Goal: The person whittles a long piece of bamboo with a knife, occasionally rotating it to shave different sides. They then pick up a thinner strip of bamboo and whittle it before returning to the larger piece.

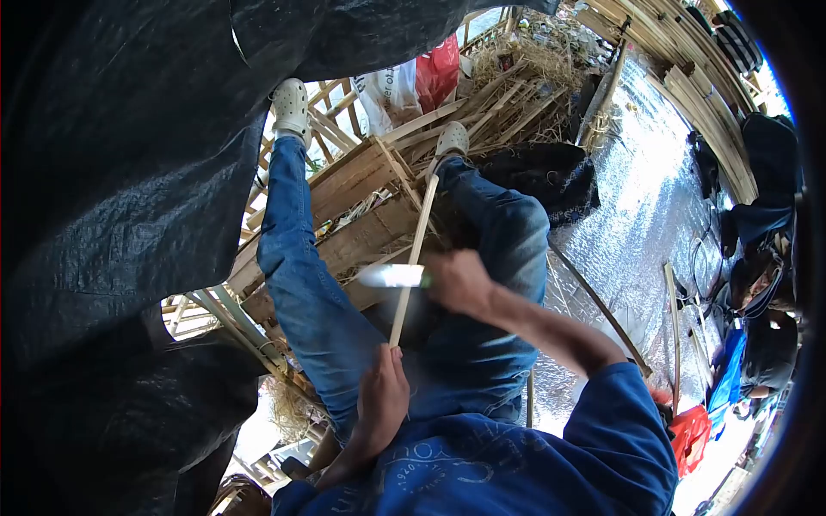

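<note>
Between my legs a pale wooden strip runs from near one shoe down to my left hand, whose fingers are closed round its lower end. My right hand is closed on a knife; its handle is mostly hidden in the fist and blurred. The bright, motion-smeared blade points left and lies across the strip at about mid-length. Whether the blade touches the strip cannot be made out.
Split wood pieces and straw lie beyond my feet, beside a wooden box. Dark plastic sheeting hangs at the left. Silvery foil sheet covers the right side, with long strips and a red bag.
</note>
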Action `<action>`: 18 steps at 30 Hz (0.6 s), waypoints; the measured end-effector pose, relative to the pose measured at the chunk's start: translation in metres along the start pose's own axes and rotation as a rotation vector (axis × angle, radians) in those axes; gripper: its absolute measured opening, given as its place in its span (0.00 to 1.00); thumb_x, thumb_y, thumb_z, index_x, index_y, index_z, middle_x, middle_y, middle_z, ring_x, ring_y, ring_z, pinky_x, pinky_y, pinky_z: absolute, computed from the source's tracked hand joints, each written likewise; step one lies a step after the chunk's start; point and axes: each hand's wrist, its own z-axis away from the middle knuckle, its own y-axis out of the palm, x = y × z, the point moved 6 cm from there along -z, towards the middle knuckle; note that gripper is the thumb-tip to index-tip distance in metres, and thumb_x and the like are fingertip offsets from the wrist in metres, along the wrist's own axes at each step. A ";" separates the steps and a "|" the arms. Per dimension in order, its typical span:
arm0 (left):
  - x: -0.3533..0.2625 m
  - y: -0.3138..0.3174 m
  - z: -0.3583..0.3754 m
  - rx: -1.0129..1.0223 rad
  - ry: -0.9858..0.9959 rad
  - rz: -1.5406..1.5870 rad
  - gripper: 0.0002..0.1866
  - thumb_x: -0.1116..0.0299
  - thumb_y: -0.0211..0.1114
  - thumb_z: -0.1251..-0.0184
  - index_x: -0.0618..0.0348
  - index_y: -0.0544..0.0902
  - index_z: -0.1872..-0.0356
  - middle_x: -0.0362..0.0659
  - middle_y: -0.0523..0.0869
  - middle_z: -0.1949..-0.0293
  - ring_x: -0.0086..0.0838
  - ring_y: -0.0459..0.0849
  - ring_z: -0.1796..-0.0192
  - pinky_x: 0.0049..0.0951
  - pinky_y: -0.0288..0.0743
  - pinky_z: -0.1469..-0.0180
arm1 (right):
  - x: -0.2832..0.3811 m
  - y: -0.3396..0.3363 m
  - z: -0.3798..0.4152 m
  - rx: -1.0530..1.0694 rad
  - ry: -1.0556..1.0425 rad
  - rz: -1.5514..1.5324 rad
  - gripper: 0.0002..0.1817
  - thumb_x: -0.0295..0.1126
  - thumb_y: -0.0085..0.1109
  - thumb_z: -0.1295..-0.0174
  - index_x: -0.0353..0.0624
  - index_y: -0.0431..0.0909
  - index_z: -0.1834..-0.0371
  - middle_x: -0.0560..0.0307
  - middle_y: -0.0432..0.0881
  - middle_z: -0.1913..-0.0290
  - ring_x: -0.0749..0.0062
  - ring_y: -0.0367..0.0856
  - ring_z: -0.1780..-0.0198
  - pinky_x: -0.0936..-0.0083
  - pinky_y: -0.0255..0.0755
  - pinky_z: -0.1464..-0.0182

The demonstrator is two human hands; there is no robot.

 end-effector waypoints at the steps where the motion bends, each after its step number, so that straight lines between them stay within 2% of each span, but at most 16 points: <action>1: -0.001 -0.001 0.001 0.022 -0.030 0.001 0.10 0.66 0.44 0.26 0.60 0.70 0.62 0.60 0.80 0.73 0.58 0.79 0.68 0.54 0.70 0.68 | -0.036 0.005 -0.011 -0.038 0.073 0.097 0.09 0.31 0.63 0.59 0.43 0.77 0.74 0.51 0.80 0.79 0.53 0.81 0.77 0.64 0.77 0.73; 2: 0.000 0.000 0.002 0.020 -0.026 -0.002 0.10 0.66 0.44 0.26 0.60 0.70 0.62 0.60 0.80 0.73 0.58 0.79 0.68 0.54 0.70 0.68 | -0.062 -0.009 -0.027 -0.089 0.144 0.161 0.08 0.32 0.62 0.59 0.43 0.78 0.75 0.50 0.80 0.78 0.54 0.81 0.76 0.63 0.77 0.71; 3: 0.000 0.004 0.004 0.025 0.004 0.000 0.10 0.65 0.44 0.26 0.60 0.70 0.61 0.61 0.80 0.74 0.59 0.79 0.68 0.54 0.70 0.69 | -0.110 -0.010 -0.044 0.012 0.367 0.291 0.08 0.34 0.59 0.56 0.42 0.80 0.75 0.48 0.82 0.76 0.54 0.83 0.73 0.64 0.79 0.69; 4: -0.001 0.006 0.005 0.033 0.036 0.001 0.10 0.65 0.44 0.26 0.60 0.70 0.61 0.61 0.80 0.74 0.59 0.79 0.69 0.55 0.70 0.71 | -0.161 -0.028 -0.053 -0.057 0.569 0.176 0.11 0.37 0.57 0.53 0.41 0.81 0.74 0.45 0.83 0.73 0.54 0.84 0.68 0.64 0.79 0.65; 5: -0.004 0.005 0.005 0.036 0.047 -0.005 0.10 0.65 0.44 0.26 0.60 0.70 0.61 0.61 0.80 0.74 0.59 0.79 0.69 0.55 0.70 0.71 | -0.208 -0.052 -0.060 -0.208 0.738 0.204 0.13 0.39 0.55 0.49 0.40 0.82 0.73 0.43 0.83 0.69 0.52 0.84 0.64 0.62 0.79 0.62; 6: -0.007 0.003 0.008 0.050 0.010 0.006 0.10 0.65 0.44 0.26 0.60 0.70 0.62 0.61 0.80 0.75 0.59 0.79 0.70 0.54 0.70 0.72 | -0.241 -0.074 -0.063 -0.250 0.911 0.216 0.15 0.41 0.54 0.45 0.40 0.83 0.70 0.42 0.84 0.65 0.50 0.84 0.61 0.60 0.79 0.60; 7: -0.007 0.001 0.009 0.057 -0.032 0.022 0.11 0.64 0.44 0.26 0.61 0.69 0.62 0.62 0.80 0.75 0.59 0.79 0.70 0.54 0.70 0.73 | -0.264 -0.085 -0.061 -0.228 0.924 0.238 0.17 0.42 0.53 0.43 0.38 0.83 0.66 0.42 0.84 0.63 0.48 0.84 0.59 0.58 0.78 0.59; 8: -0.001 0.001 0.004 0.097 -0.088 -0.037 0.11 0.64 0.45 0.26 0.61 0.69 0.62 0.62 0.80 0.74 0.59 0.79 0.70 0.53 0.71 0.71 | -0.272 -0.090 -0.061 -0.286 0.892 0.278 0.18 0.43 0.53 0.42 0.36 0.82 0.68 0.39 0.83 0.63 0.46 0.83 0.59 0.57 0.77 0.60; 9: -0.002 0.000 0.002 0.002 0.000 0.046 0.11 0.64 0.45 0.26 0.61 0.69 0.63 0.61 0.80 0.75 0.58 0.80 0.69 0.53 0.71 0.70 | -0.261 -0.094 -0.065 -0.294 0.882 0.274 0.18 0.43 0.53 0.42 0.36 0.82 0.68 0.39 0.83 0.63 0.46 0.83 0.59 0.57 0.77 0.60; 10: 0.002 0.002 0.001 -0.010 0.004 0.046 0.11 0.64 0.45 0.26 0.61 0.69 0.63 0.61 0.80 0.75 0.58 0.80 0.69 0.53 0.71 0.70 | -0.241 -0.095 -0.067 -0.289 0.795 0.260 0.18 0.42 0.54 0.43 0.37 0.82 0.69 0.39 0.83 0.66 0.45 0.83 0.62 0.57 0.77 0.60; 11: 0.006 0.008 0.000 0.024 -0.045 -0.002 0.10 0.65 0.45 0.27 0.60 0.70 0.63 0.60 0.80 0.75 0.58 0.80 0.69 0.53 0.71 0.68 | -0.217 -0.096 -0.066 -0.271 0.706 0.255 0.17 0.41 0.54 0.44 0.37 0.83 0.69 0.38 0.82 0.68 0.45 0.83 0.64 0.57 0.77 0.61; 15: 0.001 -0.002 -0.006 0.001 -0.019 0.056 0.10 0.66 0.46 0.27 0.62 0.70 0.64 0.59 0.81 0.72 0.56 0.80 0.66 0.52 0.72 0.67 | -0.101 -0.070 -0.041 -0.140 0.347 0.068 0.12 0.38 0.57 0.49 0.40 0.82 0.72 0.40 0.80 0.76 0.47 0.82 0.70 0.57 0.77 0.63; 17: 0.001 -0.005 -0.006 -0.024 0.003 0.053 0.09 0.67 0.46 0.27 0.63 0.71 0.64 0.59 0.82 0.69 0.56 0.80 0.64 0.51 0.73 0.66 | -0.042 -0.053 -0.022 -0.092 0.114 -0.030 0.07 0.32 0.60 0.51 0.41 0.81 0.72 0.43 0.80 0.78 0.50 0.81 0.74 0.62 0.78 0.68; 18: 0.001 -0.004 -0.004 -0.015 0.001 0.046 0.09 0.67 0.46 0.27 0.63 0.71 0.64 0.59 0.82 0.69 0.56 0.80 0.64 0.51 0.73 0.66 | -0.022 -0.040 -0.016 -0.010 0.081 -0.026 0.07 0.33 0.60 0.52 0.42 0.81 0.72 0.44 0.80 0.78 0.51 0.81 0.75 0.63 0.78 0.69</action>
